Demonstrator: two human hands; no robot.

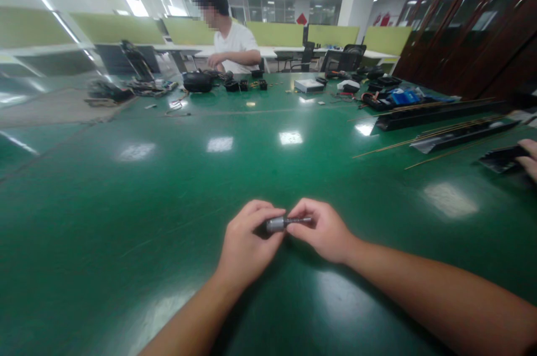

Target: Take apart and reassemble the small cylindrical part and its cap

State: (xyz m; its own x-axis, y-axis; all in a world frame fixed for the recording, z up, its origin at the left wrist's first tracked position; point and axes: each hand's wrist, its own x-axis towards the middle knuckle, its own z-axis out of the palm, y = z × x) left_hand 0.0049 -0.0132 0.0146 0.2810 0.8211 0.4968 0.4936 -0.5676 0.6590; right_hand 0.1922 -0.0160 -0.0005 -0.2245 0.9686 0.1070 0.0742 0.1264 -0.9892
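Holds a small grey part (276, 224) in 2 hands over the near middle of the green table (268, 166). Curls the left hand (249, 241) most of the way closed, thumb below and fingers above, about the left end of the part. Pinches its thin dark rod (297, 221) in the right hand (325, 230), thumb and fingertips nearly together, pale tip pointing right. Cannot tell any gap between part and table.

At the right edge, has another person's hand (528, 160) at a short black channel (497, 160). Farther, has 2 longer black channels (436, 114) and several thin brown rods (380, 149) lying slantwise, then a blue bundle (405, 96) among dark clutter. Along the far middle, has a white box (309, 85), small black blocks (237, 86) and, farther left, a black case (197, 82).

Beyond the table, faces a person in a white shirt (237, 40), turned left, 1 forearm bent across the body. Past that, looks on green partitions (274, 33), dark chairs (354, 57) and, at right, a tall brown cabinet (470, 26).
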